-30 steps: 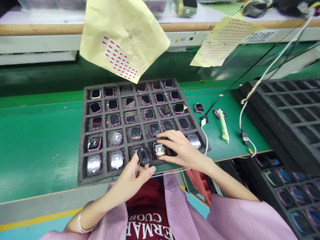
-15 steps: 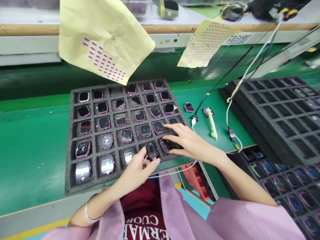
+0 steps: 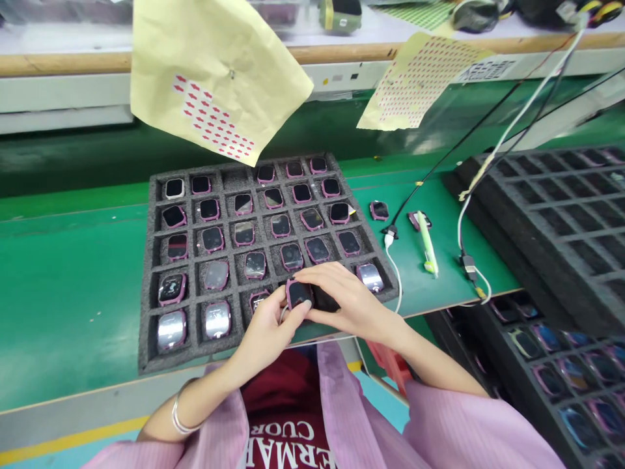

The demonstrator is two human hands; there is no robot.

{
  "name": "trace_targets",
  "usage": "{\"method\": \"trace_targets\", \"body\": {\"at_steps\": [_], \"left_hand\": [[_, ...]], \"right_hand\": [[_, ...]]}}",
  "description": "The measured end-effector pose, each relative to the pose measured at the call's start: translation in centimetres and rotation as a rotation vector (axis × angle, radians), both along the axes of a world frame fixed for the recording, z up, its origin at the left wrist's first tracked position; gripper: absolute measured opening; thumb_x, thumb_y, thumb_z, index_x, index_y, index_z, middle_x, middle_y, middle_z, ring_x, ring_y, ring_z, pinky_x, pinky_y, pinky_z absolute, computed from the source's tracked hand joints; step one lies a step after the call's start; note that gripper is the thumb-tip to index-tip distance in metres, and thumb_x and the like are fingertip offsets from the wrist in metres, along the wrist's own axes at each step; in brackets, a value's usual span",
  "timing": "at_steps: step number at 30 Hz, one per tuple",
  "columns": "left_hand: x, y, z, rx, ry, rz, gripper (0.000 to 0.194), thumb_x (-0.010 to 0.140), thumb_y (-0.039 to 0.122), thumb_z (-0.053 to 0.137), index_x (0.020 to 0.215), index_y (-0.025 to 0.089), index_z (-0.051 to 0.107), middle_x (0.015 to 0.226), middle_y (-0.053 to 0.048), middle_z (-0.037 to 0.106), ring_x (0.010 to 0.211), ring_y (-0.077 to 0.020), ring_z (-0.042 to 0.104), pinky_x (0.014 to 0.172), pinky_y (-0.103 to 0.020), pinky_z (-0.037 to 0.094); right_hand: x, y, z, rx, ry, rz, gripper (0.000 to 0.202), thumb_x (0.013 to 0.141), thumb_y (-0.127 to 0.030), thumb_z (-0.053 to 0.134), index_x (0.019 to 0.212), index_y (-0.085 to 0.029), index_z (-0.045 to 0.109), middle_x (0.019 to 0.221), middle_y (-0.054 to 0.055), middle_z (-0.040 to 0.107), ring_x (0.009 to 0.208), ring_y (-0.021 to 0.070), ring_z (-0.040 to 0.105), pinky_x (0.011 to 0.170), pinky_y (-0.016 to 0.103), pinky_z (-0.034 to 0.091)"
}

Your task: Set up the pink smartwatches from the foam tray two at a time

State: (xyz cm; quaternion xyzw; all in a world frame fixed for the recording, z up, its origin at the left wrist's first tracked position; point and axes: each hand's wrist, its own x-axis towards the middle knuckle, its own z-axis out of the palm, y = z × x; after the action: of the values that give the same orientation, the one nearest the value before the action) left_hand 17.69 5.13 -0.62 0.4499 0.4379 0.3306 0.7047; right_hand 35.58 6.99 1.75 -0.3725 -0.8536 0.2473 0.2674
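The green table [image 3: 73, 273] carries a foam tray [image 3: 145, 312] around and beyond the right hand [image 3: 344, 301]. Farther right of this hand lie a watch [image 3: 379, 210], a pen [image 3: 428, 247] and a dark tray stack [image 3: 525, 228].

Both forearms angled inward, left hand [image 3: 271, 326] and right hand [image 3: 344, 303] nearly meeting, fingers bent, left wrist braceleted.

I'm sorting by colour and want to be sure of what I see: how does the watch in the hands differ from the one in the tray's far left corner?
The held watch has a pinkish-purple frame; the corner watch has a whitish one.
The held watch is in the fingers of the left hand and right hand; the corner watch lies in a compartment.
Both have dark, squarish screens.
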Motion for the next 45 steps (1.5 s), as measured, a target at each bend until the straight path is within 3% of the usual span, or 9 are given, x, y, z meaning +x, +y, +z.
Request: {"method": "trace_targets", "body": {"at_steps": [6,15,24,45], "left_hand": [[-0.5,0.0,-0.1,0.094,-0.008,-0.070,0.029,0.088,0.035,0.057,0.107,0.014,0.060,0.088,-0.003,0.060,0.071,-0.0120,0.050,0.065,-0.022,0.041],[-0.9,0.1,0.2,0.095,0.009,-0.098,0.031,0.088,0.042,0.057,0.100,0.013,0.060,0.068,0.002,0.050,0.056,-0.0103,0.040,0.054,-0.022,0.035],[-1.1,0.1,-0.1,0.038,-0.012,-0.150,0.033,0.089,0.044,0.055,0.101,0.013,0.058,0.063,0.006,0.043,0.046,-0.0062,0.026,0.045,-0.021,0.026],[-0.9,0.1,0.2,0.058,-0.001,-0.170,0.029,0.089,0.042,0.054,0.097,0.014,0.056,0.070,0.003,0.050,0.047,-0.0060,0.030,0.043,-0.020,0.025]], "right_hand": [[-0.2,-0.4,0.0,0.031,-0.046,-0.014,0.030,0.089,-0.028,0.063,0.116,-0.016,0.055,0.114,0.011,0.064,0.107,0.0248,0.057,0.091,0.042,0.046],[-0.7,-0.8,-0.5,-0.035,0.058,-0.052,0.036,0.084,-0.024,0.067,0.118,-0.017,0.055,0.110,0.011,0.063,0.103,0.0251,0.059,0.089,0.043,0.049],[-0.4,-0.7,-0.4,-0.138,0.126,-0.048,0.045,0.078,-0.025,0.077,0.117,-0.019,0.056,0.108,0.008,0.064,0.102,0.0240,0.059,0.089,0.040,0.050],[-0.1,-0.9,-0.7,-0.139,0.121,-0.052,0.046,0.079,-0.028,0.075,0.120,-0.018,0.056,0.111,0.010,0.063,0.104,0.0247,0.059,0.090,0.040,0.051]]}}
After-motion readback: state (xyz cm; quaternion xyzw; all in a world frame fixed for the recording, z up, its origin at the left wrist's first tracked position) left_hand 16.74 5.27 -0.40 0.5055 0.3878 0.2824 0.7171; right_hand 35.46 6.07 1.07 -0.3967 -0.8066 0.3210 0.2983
